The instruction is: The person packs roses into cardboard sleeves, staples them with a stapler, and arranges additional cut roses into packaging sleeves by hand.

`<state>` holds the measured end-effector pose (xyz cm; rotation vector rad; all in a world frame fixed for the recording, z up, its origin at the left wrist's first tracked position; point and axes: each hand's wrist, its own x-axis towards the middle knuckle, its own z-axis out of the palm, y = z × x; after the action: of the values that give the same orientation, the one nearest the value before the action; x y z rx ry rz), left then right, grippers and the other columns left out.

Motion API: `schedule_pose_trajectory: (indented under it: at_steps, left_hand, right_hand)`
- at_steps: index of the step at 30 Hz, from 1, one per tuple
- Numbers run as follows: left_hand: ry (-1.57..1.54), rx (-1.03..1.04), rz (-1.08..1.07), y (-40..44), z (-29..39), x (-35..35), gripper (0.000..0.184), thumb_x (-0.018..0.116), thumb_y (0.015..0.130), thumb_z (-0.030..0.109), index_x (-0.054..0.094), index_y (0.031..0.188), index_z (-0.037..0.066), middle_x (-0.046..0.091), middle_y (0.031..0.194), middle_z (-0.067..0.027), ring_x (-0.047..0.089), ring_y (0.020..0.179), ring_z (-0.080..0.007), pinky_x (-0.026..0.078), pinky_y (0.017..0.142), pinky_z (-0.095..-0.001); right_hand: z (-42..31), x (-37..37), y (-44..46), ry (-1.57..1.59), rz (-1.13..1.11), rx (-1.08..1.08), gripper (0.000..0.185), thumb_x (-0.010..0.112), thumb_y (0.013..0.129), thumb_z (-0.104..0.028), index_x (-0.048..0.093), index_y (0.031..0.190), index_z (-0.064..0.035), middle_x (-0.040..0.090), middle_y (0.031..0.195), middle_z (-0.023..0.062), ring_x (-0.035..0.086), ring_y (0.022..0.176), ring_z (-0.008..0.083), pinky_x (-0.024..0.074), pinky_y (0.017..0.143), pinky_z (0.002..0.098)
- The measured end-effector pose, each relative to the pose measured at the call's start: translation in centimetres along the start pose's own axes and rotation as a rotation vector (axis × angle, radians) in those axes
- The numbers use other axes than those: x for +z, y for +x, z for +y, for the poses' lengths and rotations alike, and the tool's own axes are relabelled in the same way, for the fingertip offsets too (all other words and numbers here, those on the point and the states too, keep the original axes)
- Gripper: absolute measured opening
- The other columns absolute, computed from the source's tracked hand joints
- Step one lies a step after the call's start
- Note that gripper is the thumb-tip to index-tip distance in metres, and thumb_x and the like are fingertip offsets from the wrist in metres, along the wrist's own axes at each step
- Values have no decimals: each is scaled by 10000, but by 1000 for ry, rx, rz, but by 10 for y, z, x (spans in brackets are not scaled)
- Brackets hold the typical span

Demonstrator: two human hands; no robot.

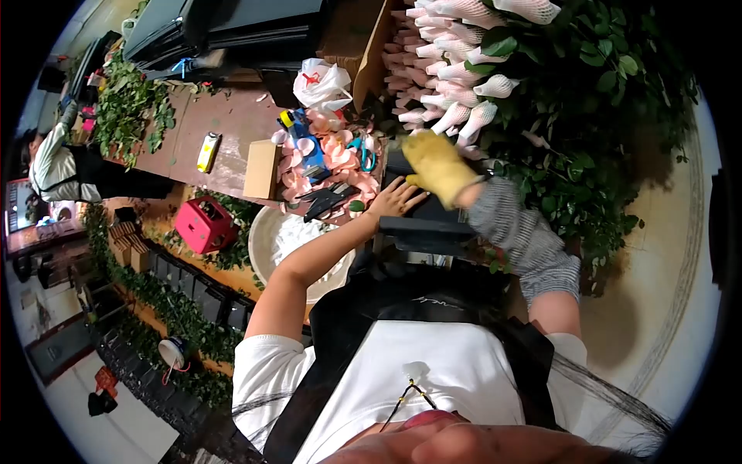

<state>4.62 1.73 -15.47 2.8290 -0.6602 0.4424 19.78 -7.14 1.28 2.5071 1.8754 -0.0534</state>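
My left hand (396, 199), bare, lies with its fingers spread on a dark flat surface (410, 213) in front of my body. My right hand (439, 164) wears a yellow glove, and a grey striped sleeve covers the forearm. It is over the far right side of the dark surface, close to the roses; its fingers are smeared and what they hold, if anything, is hidden. Roses in white foam nets (456, 85) are stacked beyond it, their leafy stems (568, 155) pointing right. Left of my left hand are loose pink petals (338, 151), teal-handled scissors (363, 155) and a black tool (328, 201).
A blue tape dispenser (309, 158), a small cardboard box (263, 168) and a yellow-white object (208, 152) are on the table (193, 116). Below its edge stand a white tub (263, 243) and a pink stool (205, 224). Another person (58, 162) stands at far left.
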Motion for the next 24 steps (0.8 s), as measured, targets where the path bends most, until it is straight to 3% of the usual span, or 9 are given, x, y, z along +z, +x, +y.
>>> schedule_pose_trajectory:
  at_steps: [1, 3, 5, 7, 11, 17, 18, 21, 24]
  left_hand:
    - [-28, -8, 7, 2, 1, -6, 561, 514, 875, 333, 541, 1372, 73, 575, 1289, -150, 523, 1245, -287, 319, 1141, -464]
    - [67, 30, 31, 1, -3, 9, 547, 512, 882, 351, 550, 1348, 67, 576, 1291, -158, 518, 1255, -295, 323, 1132, -456]
    - [-155, -58, -148, 13, 7, -39, 532, 493, 952, 454, 568, 1320, 78, 577, 1288, -160, 519, 1259, -280, 361, 1078, -426]
    - [-261, -293, -893, 36, 15, -63, 703, 579, 885, 535, 511, 1425, 90, 511, 1420, -181, 462, 1329, -328, 235, 1194, -479]
    - [-82, -73, -344, 6, 3, -8, 926, 583, 818, 707, 414, 1495, 98, 342, 1578, -165, 296, 1471, -317, 184, 1216, -481]
    - [-83, -40, -217, 11, 7, -17, 922, 583, 809, 737, 472, 1457, 91, 386, 1549, -181, 339, 1452, -325, 221, 1201, -496]
    - [-85, -45, -242, 12, 7, -19, 924, 566, 820, 747, 470, 1462, 91, 377, 1555, -188, 326, 1459, -331, 215, 1203, -500]
    - [-61, -35, -276, 12, 7, -19, 927, 560, 824, 752, 466, 1467, 90, 366, 1561, -199, 312, 1467, -339, 210, 1204, -507]
    - [4, -28, -346, 9, 4, -12, 938, 568, 806, 750, 439, 1491, 122, 328, 1586, -176, 305, 1470, -316, 206, 1206, -494]
  right_hand:
    - [-13, 8, 9, 20, -491, 144, 422, 745, 801, -300, 670, 1151, -76, 674, 1103, 146, 631, 1041, 331, 517, 892, 431]
    - [-7, -1, 15, 140, -632, 158, 456, 705, 833, -316, 634, 1210, -68, 640, 1218, 165, 596, 1139, 329, 490, 956, 424]
    - [1, 13, -17, 452, 78, -60, 452, 671, 855, -309, 629, 1231, -60, 629, 1262, 182, 586, 1178, 344, 471, 1000, 446]
    - [-5, -23, -30, 556, 355, -295, 490, 666, 857, -277, 602, 1297, -71, 607, 1316, 178, 568, 1211, 354, 456, 1020, 468]
    - [-28, -24, -107, 1114, -6, -209, 686, 725, 804, -264, 500, 1431, -100, 546, 1410, 152, 506, 1303, 315, 422, 1088, 429]
    - [6, 108, -225, 201, -30, 214, 665, 705, 861, -297, 468, 1453, -108, 472, 1480, 159, 472, 1341, 316, 396, 1105, 429]
    - [1, 84, -211, 424, -384, 423, 632, 684, 884, -320, 489, 1438, -86, 535, 1416, 172, 543, 1254, 327, 431, 1061, 443]
    - [5, 10, -194, 597, -499, 487, 600, 673, 902, -319, 508, 1422, -66, 588, 1343, 191, 600, 1157, 340, 475, 998, 449]
    - [-1, -55, -179, 1425, -163, 292, 614, 663, 959, -311, 445, 1472, -53, 545, 1416, 195, 539, 1307, 253, 461, 1048, 357]
